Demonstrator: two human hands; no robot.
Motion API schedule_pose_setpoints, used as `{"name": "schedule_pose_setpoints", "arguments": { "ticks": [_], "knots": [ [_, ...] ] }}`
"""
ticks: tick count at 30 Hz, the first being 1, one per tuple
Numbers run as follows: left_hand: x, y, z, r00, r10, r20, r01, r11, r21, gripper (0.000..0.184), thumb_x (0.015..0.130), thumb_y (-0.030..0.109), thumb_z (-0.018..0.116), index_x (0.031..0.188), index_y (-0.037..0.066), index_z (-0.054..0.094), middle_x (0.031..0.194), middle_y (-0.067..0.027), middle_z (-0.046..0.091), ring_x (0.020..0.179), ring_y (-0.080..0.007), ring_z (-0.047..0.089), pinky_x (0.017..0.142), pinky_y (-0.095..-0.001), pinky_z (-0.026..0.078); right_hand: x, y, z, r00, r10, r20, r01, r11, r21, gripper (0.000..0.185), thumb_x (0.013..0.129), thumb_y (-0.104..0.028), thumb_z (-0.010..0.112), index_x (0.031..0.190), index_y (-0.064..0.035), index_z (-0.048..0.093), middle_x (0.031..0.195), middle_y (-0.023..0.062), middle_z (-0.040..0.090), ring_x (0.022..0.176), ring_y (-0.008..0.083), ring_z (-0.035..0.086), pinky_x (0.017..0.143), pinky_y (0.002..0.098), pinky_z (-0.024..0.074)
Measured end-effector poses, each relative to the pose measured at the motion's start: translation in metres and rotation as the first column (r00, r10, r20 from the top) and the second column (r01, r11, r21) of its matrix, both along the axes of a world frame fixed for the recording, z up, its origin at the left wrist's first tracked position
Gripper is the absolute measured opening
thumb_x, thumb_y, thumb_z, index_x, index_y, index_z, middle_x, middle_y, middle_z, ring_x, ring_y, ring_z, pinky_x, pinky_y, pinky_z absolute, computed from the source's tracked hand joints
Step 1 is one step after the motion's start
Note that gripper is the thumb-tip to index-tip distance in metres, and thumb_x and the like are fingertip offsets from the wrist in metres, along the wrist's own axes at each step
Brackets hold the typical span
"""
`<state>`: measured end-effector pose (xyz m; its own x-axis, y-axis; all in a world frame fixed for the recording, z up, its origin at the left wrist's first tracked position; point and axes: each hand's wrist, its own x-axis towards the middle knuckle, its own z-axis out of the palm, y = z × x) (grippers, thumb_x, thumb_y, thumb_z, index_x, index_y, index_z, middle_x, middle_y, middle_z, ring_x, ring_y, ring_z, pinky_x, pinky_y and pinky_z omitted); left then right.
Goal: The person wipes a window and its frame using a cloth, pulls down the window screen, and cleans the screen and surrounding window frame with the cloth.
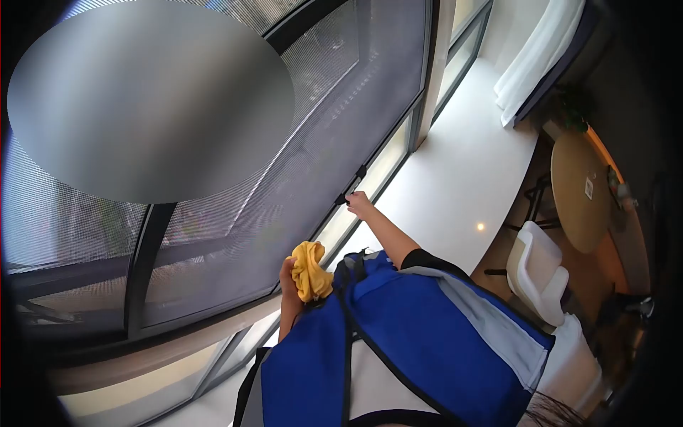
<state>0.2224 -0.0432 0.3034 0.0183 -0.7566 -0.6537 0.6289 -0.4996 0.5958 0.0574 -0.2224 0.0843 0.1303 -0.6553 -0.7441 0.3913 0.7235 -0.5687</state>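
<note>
Black handle: it sits at the edge of the mesh screen (384, 85), and the black handle (353, 183) has its long axis running along that edge, from lower left to upper right in the head view.
Right hand: your right hand (359, 205) is the nearer one, at the handle's lower end, with most of the handle lying up and away from your knuckles; your fingers look curled against it, but you cannot tell from here whether they close around it.
Left hand: your left hand (287, 276) is clenched on the yellow cloth (311, 270), well apart from the handle, which lies up and to the right of it.
Yellow cloth: it is bunched, with no clear long axis, and bulges from your grasp toward your blue vest (427, 320); whether the two touch, you cannot tell.
White ledge: to the right of your reaching forearm, the white ledge (462, 164) runs beside the window.
</note>
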Motion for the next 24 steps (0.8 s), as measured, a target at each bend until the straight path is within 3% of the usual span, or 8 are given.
{"name": "schedule_pose_setpoints", "arguments": {
  "ticks": [1, 2, 3, 5, 8, 11, 19, 24],
  "knots": [
    [0.002, 0.001, 0.001, 1.000, 0.016, 0.004, -0.016, 1.000, -0.014, 0.050, 0.079, 0.036, 0.046, 0.110, -0.002, 0.052, 0.091, -0.0154, 0.062, 0.077, -0.0259, 0.061, 0.069, -0.0352, 0.052, 0.005, -0.006, 0.003, 0.996, 0.032, -0.081, -0.030, 0.999, 0.024, 0.038, 0.083, -0.015, 0.059, 0.115, 0.0003, 0.043, 0.114, 0.0150, 0.049, 0.105, 0.0252, 0.051, 0.089, 0.0417, 0.0434],
    [0.011, 0.005, -0.007, 1.000, 0.019, -0.005, -0.019, 1.000, -0.024, 0.048, 0.079, 0.036, 0.046, 0.108, -0.002, 0.053, 0.091, -0.0160, 0.062, 0.077, -0.0260, 0.061, 0.070, -0.0352, 0.052, 0.011, -0.009, 0.006, 0.997, -0.054, -0.057, 0.058, 0.995, 0.084, 0.038, 0.082, -0.010, 0.060, 0.113, 0.0015, 0.043, 0.112, 0.0167, 0.050, 0.103, 0.0273, 0.052, 0.087, 0.0403, 0.0464],
    [0.014, 0.008, -0.007, 0.999, 0.047, 0.006, -0.047, 0.999, -0.025, 0.048, 0.080, 0.036, 0.045, 0.107, -0.002, 0.053, 0.091, -0.0160, 0.062, 0.077, -0.0260, 0.061, 0.070, -0.0351, 0.052, 0.014, -0.011, -0.020, 0.995, 0.011, 0.103, -0.012, 1.000, 0.006, 0.035, 0.083, -0.006, 0.058, 0.113, 0.0029, 0.042, 0.109, 0.0184, 0.051, 0.100, 0.0281, 0.053, 0.086, 0.0392, 0.0484],
    [0.015, 0.010, -0.006, 0.994, 0.107, 0.031, -0.106, 0.994, -0.025, 0.047, 0.080, 0.036, 0.045, 0.106, -0.002, 0.053, 0.090, -0.0160, 0.062, 0.077, -0.0259, 0.061, 0.069, -0.0350, 0.052, 0.027, -0.011, -0.038, 0.971, -0.123, 0.204, 0.104, 0.989, 0.101, 0.027, 0.083, -0.003, 0.057, 0.106, 0.0024, 0.044, 0.105, 0.0175, 0.053, 0.088, 0.0268, 0.059, 0.074, 0.0380, 0.0547],
    [0.008, 0.012, 0.010, 0.988, 0.151, 0.023, -0.149, 0.987, -0.067, 0.046, 0.080, 0.036, 0.045, 0.104, -0.003, 0.054, 0.089, -0.0163, 0.062, 0.077, -0.0265, 0.061, 0.068, -0.0354, 0.052, 0.025, -0.004, -0.015, 0.981, -0.144, 0.127, 0.128, 0.984, 0.126, 0.017, 0.084, -0.004, 0.056, 0.099, 0.0001, 0.049, 0.088, 0.0116, 0.059, 0.071, 0.0213, 0.061, 0.070, 0.0352, 0.0549],
    [0.020, 0.022, -0.001, 0.975, 0.220, 0.037, -0.218, 0.974, -0.060, 0.046, 0.080, 0.035, 0.046, 0.104, -0.003, 0.054, 0.089, -0.0168, 0.062, 0.077, -0.0273, 0.062, 0.069, -0.0358, 0.052, 0.022, -0.008, -0.011, 0.999, -0.038, -0.017, 0.040, 0.984, 0.175, 0.016, 0.087, -0.003, 0.053, 0.101, 0.0009, 0.050, 0.084, 0.0091, 0.059, 0.076, 0.0206, 0.059, 0.071, 0.0354, 0.0538],
    [0.023, 0.026, -0.001, 0.963, 0.271, 0.018, -0.270, 0.963, -0.017, 0.044, 0.079, 0.033, 0.049, 0.105, -0.002, 0.054, 0.092, -0.0153, 0.062, 0.079, -0.0269, 0.062, 0.072, -0.0366, 0.052, 0.026, -0.008, -0.006, 0.998, -0.063, 0.008, 0.060, 0.977, 0.207, 0.023, 0.089, -0.010, 0.053, 0.105, 0.0055, 0.048, 0.096, 0.0130, 0.055, 0.085, 0.0238, 0.057, 0.078, 0.0355, 0.0541],
    [0.027, 0.028, 0.001, 0.971, 0.238, -0.027, -0.239, 0.970, -0.039, 0.041, 0.078, 0.030, 0.051, 0.104, -0.002, 0.053, 0.093, -0.0145, 0.061, 0.081, -0.0255, 0.061, 0.073, -0.0347, 0.052, 0.023, -0.005, -0.006, 0.999, -0.043, -0.003, 0.043, 0.981, 0.191, 0.026, 0.087, -0.010, 0.057, 0.106, 0.0055, 0.050, 0.096, 0.0128, 0.057, 0.083, 0.0220, 0.058, 0.073, 0.0324, 0.0538]
  ]
}}
